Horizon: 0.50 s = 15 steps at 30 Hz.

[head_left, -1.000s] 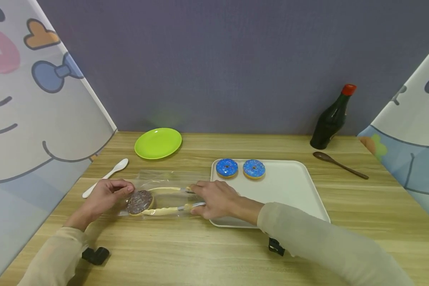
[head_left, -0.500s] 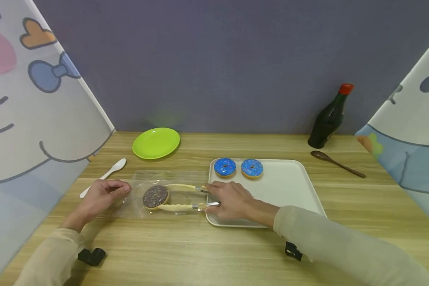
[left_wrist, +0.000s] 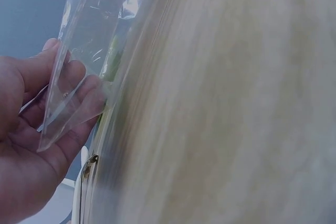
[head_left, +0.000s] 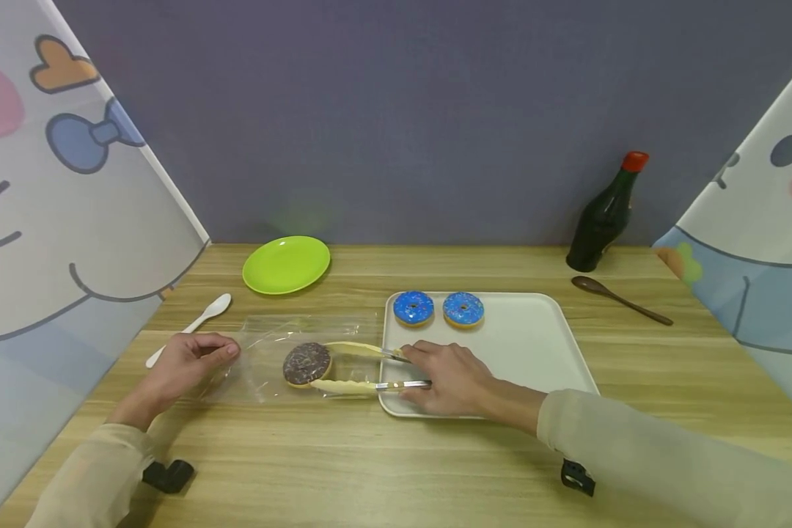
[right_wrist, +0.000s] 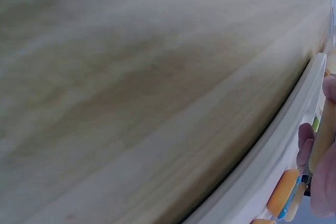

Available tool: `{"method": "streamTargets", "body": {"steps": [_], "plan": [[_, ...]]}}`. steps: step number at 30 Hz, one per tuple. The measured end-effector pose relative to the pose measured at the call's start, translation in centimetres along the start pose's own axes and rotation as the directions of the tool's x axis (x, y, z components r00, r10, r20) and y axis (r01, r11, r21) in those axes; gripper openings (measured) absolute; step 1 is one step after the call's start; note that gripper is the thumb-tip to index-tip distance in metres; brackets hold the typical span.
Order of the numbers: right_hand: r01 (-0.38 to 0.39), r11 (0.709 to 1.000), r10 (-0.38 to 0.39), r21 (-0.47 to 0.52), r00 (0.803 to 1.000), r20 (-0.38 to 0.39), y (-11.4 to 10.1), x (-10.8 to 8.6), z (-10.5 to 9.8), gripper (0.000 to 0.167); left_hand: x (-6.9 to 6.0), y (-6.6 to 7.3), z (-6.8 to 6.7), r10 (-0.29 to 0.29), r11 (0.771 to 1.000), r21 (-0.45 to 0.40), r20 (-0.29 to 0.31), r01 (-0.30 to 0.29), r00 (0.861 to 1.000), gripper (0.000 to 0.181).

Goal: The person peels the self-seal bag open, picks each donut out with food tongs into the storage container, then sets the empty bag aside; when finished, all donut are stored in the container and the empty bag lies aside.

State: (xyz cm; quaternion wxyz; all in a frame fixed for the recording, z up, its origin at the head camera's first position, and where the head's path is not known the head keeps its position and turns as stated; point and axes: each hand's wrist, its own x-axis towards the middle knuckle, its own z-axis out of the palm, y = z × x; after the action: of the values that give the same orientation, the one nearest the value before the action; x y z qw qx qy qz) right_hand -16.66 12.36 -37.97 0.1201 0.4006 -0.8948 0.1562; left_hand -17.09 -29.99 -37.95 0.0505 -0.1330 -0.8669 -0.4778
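Note:
A clear plastic bag (head_left: 257, 367) lies flat on the table in the head view. Its left end is pinched between the thumb and fingers of my left hand (head_left: 194, 367); the left wrist view shows the clear film (left_wrist: 94, 19) at those fingertips. Inside the bag is a doughnut (head_left: 306, 364) with dark brown icing and pale flecks. My right hand (head_left: 452, 374) grips metal tongs (head_left: 346, 386) with cream-coloured arms, over the left edge of a white tray (head_left: 528, 352). The tongs' tips reach into the bag, at either side of the doughnut's right part.
Two blue-iced doughnuts (head_left: 463, 309) sit on the tray's back left. A green plate (head_left: 287, 265) and a white spoon (head_left: 201, 319) lie left. A dark bottle (head_left: 600, 216) with a red cap and a brown wooden spoon (head_left: 620, 299) are at the back right.
My right hand has drawn the tongs rightward. The brown doughnut has slid right inside the bag, away from my left hand, which has stayed at the bag's left end.

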Motion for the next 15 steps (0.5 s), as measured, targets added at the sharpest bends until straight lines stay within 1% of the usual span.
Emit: {"method": "streamTargets", "body": {"steps": [5, 9, 15], "plan": [[-0.009, 1.0, 0.01, 0.019, 1.0, -0.029, 0.4, -1.2, -0.6, 0.051, 0.0, 0.0, 0.1, -0.014, 1.0, -0.004, -0.002, 0.014, 1.0, 0.017], [-0.033, 0.999, 0.034, 0.025, 0.999, -0.039, 0.8, -2.3, -1.2, 0.05, -0.1, 0.1, 0.0, -0.027, 1.0, 0.001, -0.009, 0.027, 1.0, 0.018], [-0.075, 0.997, 0.075, 0.013, 0.995, -0.06, 1.6, -4.1, -2.2, 0.052, -0.2, 0.1, -0.2, -0.049, 0.999, 0.014, 0.0, 0.049, 0.999, 0.02]]}}
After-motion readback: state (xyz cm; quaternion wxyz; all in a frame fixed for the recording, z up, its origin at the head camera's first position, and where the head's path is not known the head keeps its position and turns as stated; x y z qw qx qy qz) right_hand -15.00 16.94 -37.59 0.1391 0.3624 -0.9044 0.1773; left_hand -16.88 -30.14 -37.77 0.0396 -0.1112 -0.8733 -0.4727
